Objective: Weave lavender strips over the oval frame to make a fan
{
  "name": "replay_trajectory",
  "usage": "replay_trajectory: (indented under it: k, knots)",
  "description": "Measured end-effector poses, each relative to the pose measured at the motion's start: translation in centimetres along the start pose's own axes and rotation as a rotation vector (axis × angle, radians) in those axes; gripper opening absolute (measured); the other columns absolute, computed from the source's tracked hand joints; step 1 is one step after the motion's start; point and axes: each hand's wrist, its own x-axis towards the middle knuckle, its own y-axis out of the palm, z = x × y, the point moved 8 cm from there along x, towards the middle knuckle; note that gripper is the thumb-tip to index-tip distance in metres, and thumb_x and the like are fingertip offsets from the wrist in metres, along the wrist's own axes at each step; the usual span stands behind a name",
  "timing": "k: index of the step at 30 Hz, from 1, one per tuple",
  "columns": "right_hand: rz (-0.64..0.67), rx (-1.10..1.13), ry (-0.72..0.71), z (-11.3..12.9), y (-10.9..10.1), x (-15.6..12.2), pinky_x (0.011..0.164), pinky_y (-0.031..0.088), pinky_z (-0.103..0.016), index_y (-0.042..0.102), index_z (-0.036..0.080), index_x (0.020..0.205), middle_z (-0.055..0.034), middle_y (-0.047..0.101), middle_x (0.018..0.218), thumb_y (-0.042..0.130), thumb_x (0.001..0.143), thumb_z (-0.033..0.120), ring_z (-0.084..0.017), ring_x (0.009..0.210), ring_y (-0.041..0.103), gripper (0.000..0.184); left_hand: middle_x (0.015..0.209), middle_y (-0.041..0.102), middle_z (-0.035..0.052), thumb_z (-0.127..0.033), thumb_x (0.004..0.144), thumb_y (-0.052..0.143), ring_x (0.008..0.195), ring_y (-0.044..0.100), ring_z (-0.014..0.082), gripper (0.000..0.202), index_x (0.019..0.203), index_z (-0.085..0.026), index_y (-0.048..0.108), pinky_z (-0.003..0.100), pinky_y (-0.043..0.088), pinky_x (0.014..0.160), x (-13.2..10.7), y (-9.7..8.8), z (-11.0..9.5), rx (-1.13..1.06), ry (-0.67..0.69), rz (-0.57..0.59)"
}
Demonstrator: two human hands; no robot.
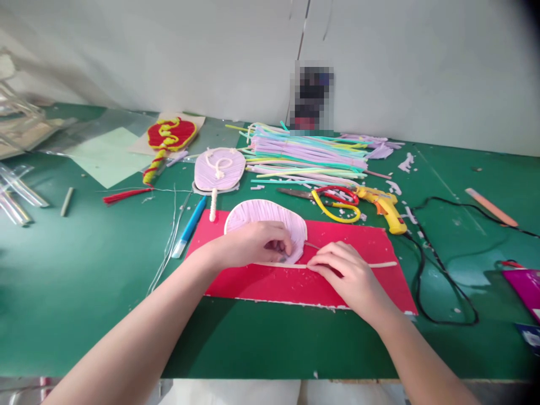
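Our left hand (257, 244) lies flat over the lower edge of the lilac oval (261, 216), fingers curled down onto it. We cannot tell whether it grips or only presses. Our right hand (348, 275) sits just beside it, the two hands near each other but not touching, and its thumb and fingertips are closed on the cream strip (379, 264). That strip runs flat along the red sheet (274, 281), from under the oval out to the right. The oval rests on the sheet's upper left part, and the sheet lies on the green worktop (84, 270).

Just behind the sheet we see scissors (333, 202) with red and yellow handles, touching a yellow glue gun (383, 207). Its black cable (426, 275) loops down the sheet's right side. A blue pen (189, 225) lies by the sheet's left corner. Further back are a second oval (219, 169) and a bundle of pastel strips (304, 154).
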Motion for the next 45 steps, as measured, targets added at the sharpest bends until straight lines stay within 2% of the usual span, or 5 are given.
replay_trajectory:
  k: [10,17,35,39,45]
  knots:
    - [-0.043,-0.036,0.017,-0.05,-0.17,-0.03,0.08,0.044,-0.034,0.065,0.02,0.083,-0.0035,0.064,0.082,0.055,0.09,0.025,-0.017,0.08,0.057,0.013,0.086,0.058,-0.0011,-0.003,0.073,0.052,0.072,0.053,0.0081,0.025,0.088,-0.019,0.064,0.017,0.038,0.064,0.02,0.06,-0.12,0.006,-0.004,0.014]
    - [-0.045,-0.026,0.009,-0.18,-0.07,-0.1,0.08,0.045,-0.035,0.066,0.022,0.083,-0.0041,0.064,0.082,0.053,0.091,0.027,-0.017,0.079,0.057,0.016,0.074,0.057,-0.0035,-0.016,0.076,0.06,0.064,0.05,0.0082,0.002,0.076,-0.018,0.061,0.019,0.034,0.056,0.54,0.32,0.12,0.085,-0.068,-0.069]
    - [-0.056,-0.091,-0.006,0.0,-0.19,-0.02,0.078,0.044,-0.035,0.067,0.021,0.083,-0.0036,0.065,0.082,0.055,0.09,0.026,-0.017,0.078,0.058,0.015,0.072,0.058,-0.0035,-0.015,0.073,0.06,0.062,0.051,0.0083,0.009,0.081,-0.018,0.062,0.019,0.035,0.056,0.68,0.32,0.28,0.091,-0.071,-0.129]
    - [-0.087,-0.115,-0.017,0.04,-0.29,-0.05,0.077,0.045,-0.034,0.068,0.023,0.092,-0.0038,0.066,0.083,0.056,0.09,0.027,-0.017,0.079,0.058,0.013,0.071,0.058,-0.0034,-0.017,0.074,0.061,0.061,0.051,0.0082,0.008,0.081,-0.018,0.062,0.018,0.035,0.055,0.73,0.28,0.3,0.104,-0.067,-0.135]
    - [-0.065,-0.17,-0.089,0.58,-0.18,0.02,0.074,0.045,-0.034,0.067,0.026,0.113,-0.0044,0.063,0.08,0.051,0.092,0.025,-0.017,0.078,0.056,0.026,0.071,0.058,-0.0033,-0.022,0.076,0.063,0.06,0.05,0.0082,0.006,0.081,-0.019,0.062,0.018,0.034,0.053,0.66,0.29,0.37,0.101,-0.068,-0.135]
